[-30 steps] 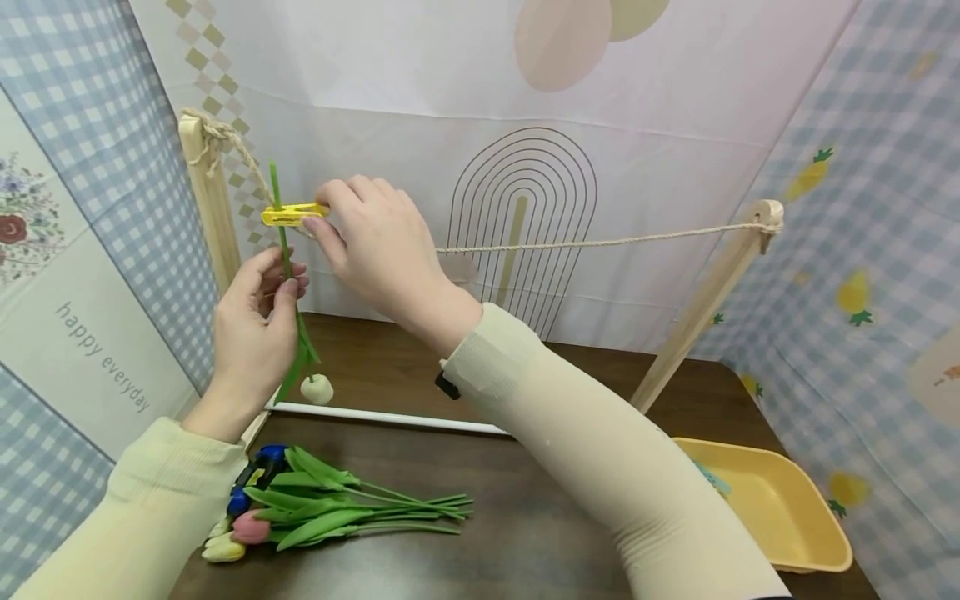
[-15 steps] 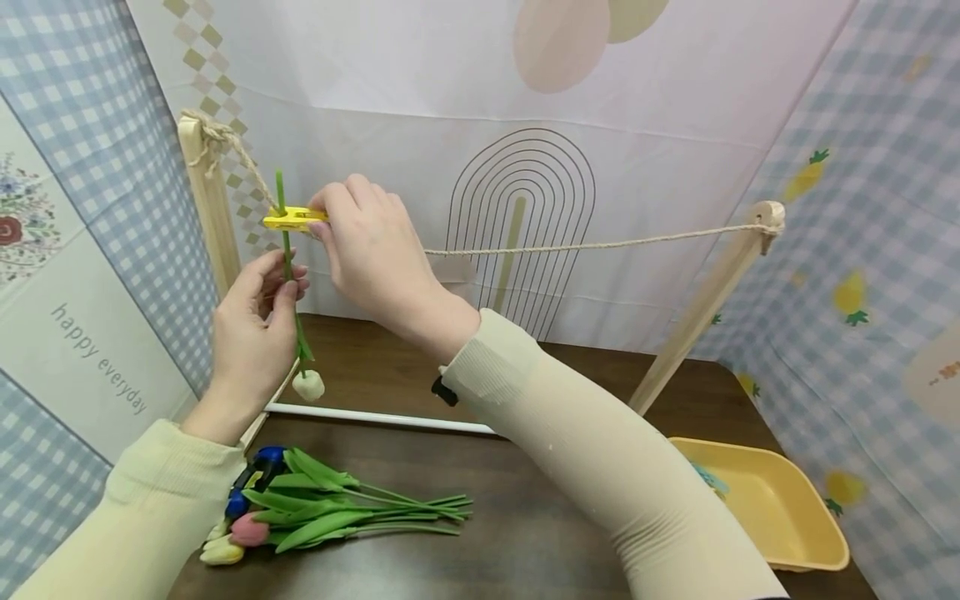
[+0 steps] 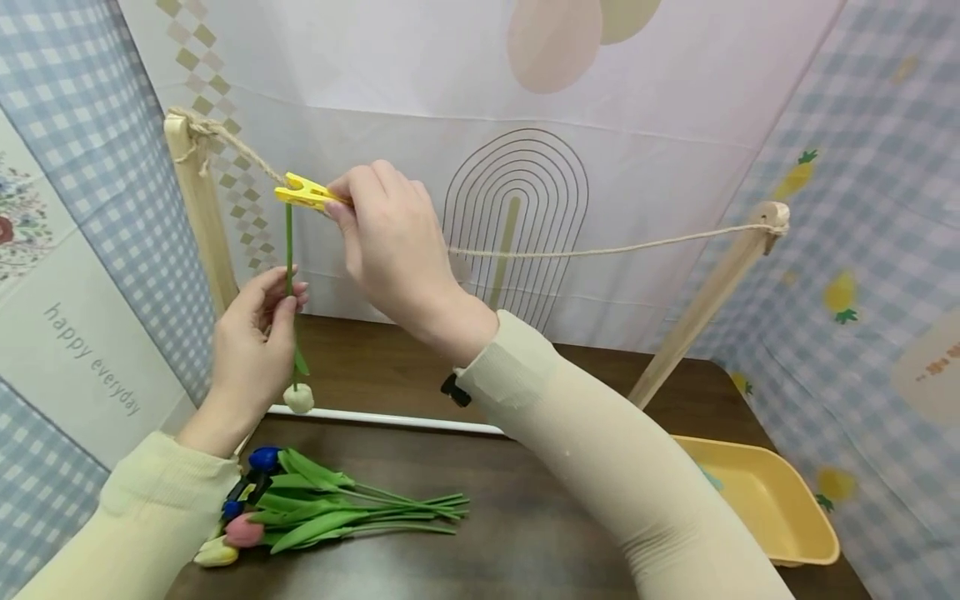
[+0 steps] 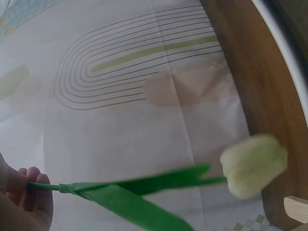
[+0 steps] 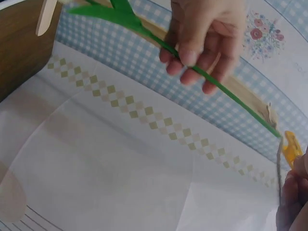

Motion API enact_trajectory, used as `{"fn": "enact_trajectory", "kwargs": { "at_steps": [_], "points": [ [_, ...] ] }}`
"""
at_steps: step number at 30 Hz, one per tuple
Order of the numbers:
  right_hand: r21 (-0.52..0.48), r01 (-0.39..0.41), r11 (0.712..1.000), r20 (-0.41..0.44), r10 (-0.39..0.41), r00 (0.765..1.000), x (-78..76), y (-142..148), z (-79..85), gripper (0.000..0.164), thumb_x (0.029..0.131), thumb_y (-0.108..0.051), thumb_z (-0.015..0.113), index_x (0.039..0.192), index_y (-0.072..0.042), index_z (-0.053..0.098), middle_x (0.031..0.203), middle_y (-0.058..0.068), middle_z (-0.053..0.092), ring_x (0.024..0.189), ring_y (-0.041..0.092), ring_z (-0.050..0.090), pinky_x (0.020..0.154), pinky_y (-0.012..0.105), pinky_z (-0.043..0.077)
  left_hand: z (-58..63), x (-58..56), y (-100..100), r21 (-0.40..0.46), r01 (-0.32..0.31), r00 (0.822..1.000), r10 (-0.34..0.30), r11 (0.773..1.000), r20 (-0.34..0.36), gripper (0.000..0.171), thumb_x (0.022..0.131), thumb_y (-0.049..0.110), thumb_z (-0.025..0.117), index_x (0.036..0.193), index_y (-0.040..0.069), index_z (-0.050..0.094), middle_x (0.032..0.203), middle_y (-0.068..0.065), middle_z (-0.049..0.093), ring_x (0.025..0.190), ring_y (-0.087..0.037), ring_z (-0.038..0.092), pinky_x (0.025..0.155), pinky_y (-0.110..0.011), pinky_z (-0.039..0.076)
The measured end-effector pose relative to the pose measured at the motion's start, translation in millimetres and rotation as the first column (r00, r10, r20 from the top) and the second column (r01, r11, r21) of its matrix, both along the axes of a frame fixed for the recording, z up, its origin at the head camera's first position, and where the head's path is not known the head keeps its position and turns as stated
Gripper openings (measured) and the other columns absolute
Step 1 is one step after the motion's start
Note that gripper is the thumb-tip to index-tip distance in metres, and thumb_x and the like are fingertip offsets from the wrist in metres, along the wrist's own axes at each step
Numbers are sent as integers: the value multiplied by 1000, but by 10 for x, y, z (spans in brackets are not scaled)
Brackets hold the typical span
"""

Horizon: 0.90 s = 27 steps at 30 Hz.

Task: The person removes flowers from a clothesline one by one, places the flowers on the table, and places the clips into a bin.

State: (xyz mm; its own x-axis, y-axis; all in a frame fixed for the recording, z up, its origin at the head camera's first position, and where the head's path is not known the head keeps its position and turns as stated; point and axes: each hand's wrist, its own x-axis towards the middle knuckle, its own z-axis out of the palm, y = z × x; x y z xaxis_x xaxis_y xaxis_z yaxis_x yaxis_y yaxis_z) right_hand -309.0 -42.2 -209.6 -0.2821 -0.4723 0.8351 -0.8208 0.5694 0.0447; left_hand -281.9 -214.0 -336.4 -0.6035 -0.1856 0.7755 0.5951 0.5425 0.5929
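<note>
A white artificial tulip (image 3: 298, 398) hangs head down, its green stem (image 3: 289, 242) pinched between the thumb and fingers of my left hand (image 3: 255, 337). In the left wrist view its bloom (image 4: 254, 166) and long leaves (image 4: 139, 199) stretch out from those fingers. My right hand (image 3: 397, 237) grips a yellow clothespin (image 3: 303, 192) at the left part of the rope (image 3: 600, 251). In the head view the stem's cut end reaches up to the clothespin. The right wrist view shows that end right at the rope, beside the clothespin (image 5: 291, 148).
Wooden posts hold the rope at left (image 3: 198, 217) and right (image 3: 705, 308). Several tulips with a pink bloom (image 3: 244, 530), a blue bloom (image 3: 264, 458) and green leaves lie on the dark table (image 3: 525, 533). A yellow tray (image 3: 787, 508) stands at right; a white bar (image 3: 405, 420) crosses behind the tulips.
The stem no longer sticks up above the clothespin; its end is now level with it. My left hand has moved slightly down with the tulip, and the clothespin has risen and tilted.
</note>
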Motion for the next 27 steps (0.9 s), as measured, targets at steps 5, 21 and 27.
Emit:
{"fn": "enact_trajectory", "kwargs": {
  "at_steps": [5,21,27],
  "points": [
    [-24,-25,999,-22,24,999,27,140,-43,12,97,-14,59,103,-4,64,88,1,57,79,15,49,69,26,37,-94,18,-34,16,14,999,-14,1000,45,33,96,-5,51,128,1,58,107,-15,67,94,3,60,82,-11,47],
    [-24,-101,995,-43,100,994,200,668,-532,9,94,-11,63,99,-4,63,80,2,52,72,19,48,66,30,37,-375,243,-120,-202,37,999,-43,979,-21,44,90,-13,56,131,4,59,106,-10,67,97,0,59,80,-6,42],
    [18,-62,998,1,62,998,164,887,-777,10,93,-12,63,101,-5,62,81,2,51,73,18,46,68,31,37,-465,260,-145,-306,77,997,-82,949,-2,50,88,-16,58,132,6,59,107,-7,66,98,-13,61,81,-6,41]
  ]
}}
